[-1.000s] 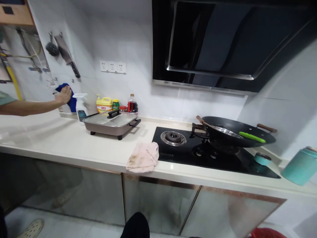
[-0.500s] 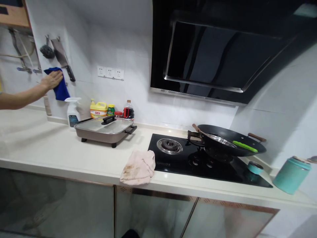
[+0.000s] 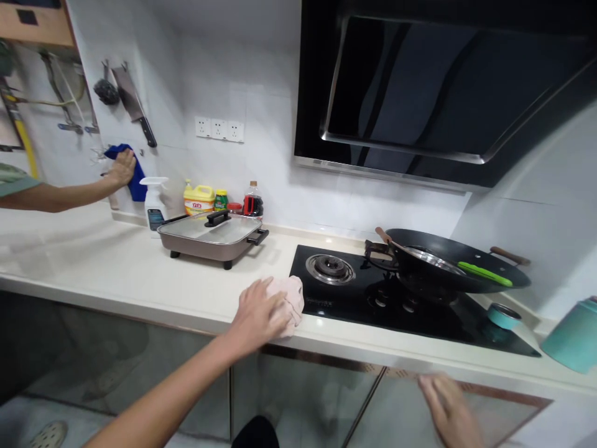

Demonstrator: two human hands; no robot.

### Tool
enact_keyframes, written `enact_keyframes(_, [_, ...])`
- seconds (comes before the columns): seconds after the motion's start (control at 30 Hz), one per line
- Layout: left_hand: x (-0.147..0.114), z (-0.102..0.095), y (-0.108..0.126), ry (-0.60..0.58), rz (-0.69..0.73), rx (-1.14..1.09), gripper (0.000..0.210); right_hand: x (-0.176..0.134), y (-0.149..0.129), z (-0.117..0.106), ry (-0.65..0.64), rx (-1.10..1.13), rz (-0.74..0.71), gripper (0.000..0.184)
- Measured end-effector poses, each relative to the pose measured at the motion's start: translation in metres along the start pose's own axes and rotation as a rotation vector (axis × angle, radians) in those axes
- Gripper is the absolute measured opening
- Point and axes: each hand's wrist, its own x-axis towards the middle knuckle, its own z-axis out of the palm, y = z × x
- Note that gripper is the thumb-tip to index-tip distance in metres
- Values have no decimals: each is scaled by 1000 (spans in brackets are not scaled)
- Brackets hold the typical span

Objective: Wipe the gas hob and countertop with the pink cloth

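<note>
My left hand [image 3: 259, 314] is on a pale pink cloth [image 3: 293, 295], its fingers curled over it. The cloth lies bunched at the counter's front edge, beside the left edge of the black gas hob [image 3: 359, 317]. My right hand [image 3: 450, 407] hangs in front of the cabinet doors, below the counter edge. It is somewhat blurred, with its fingers loosely bent and apart and nothing visible in them.
Behind the cloth stands a lidded electric pan [image 3: 209, 246]. A wok [image 3: 466, 280] with a green-handled tool rests on the hob. At the left, another person's hand [image 3: 124, 167] presses a blue cloth [image 3: 138, 186] to the wall, near a spray bottle [image 3: 155, 205] and a hanging cleaver [image 3: 128, 96].
Both my hands have come into view. My left hand has reached the pink cloth, which is now more bunched. The other person's hand and blue cloth have moved lower on the wall.
</note>
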Motion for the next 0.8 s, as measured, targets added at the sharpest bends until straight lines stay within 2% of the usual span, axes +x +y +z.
enact_keyframes(0.07, [30, 6, 3, -205, -108, 48, 80, 45, 19, 2, 11, -65, 30, 44])
enact_keyframes(0.13, [47, 19, 7, -383, -140, 51, 92, 84, 36, 8, 57, -179, 87, 46])
enact_keyframes(0.17, [51, 25, 10, -426, -130, 53, 91, 100, 43, 12, 73, -234, 121, 47])
enact_keyframes(0.23, [53, 34, 15, -436, -100, 72, 85, 118, 56, 22, 57, -307, 195, 50])
enact_keyframes(0.33, [47, 38, 22, -401, -48, 98, 69, 120, 72, 39, -37, -324, 245, 51])
enact_keyframes(0.4, [43, 41, 25, -381, 19, 107, 63, 113, 82, 47, -87, -292, 201, 51])
enact_keyframes(0.5, [51, 48, 26, -382, 162, 58, 60, 104, 95, 54, -78, -220, 146, 48])
enact_keyframes(0.57, [69, 53, 23, -432, 227, 1, 61, 102, 101, 55, -60, -190, 143, 45])
enact_keyframes(0.63, [94, 58, 16, -517, 222, -37, 63, 101, 104, 54, -43, -183, 133, 41])
enact_keyframes(0.7, [123, 64, 7, -560, 153, -39, 66, 99, 103, 53, -39, -176, 114, 39])
enact_keyframes(0.8, [166, 77, -6, -522, 39, -9, 69, 96, 95, 48, -46, -169, 111, 39])
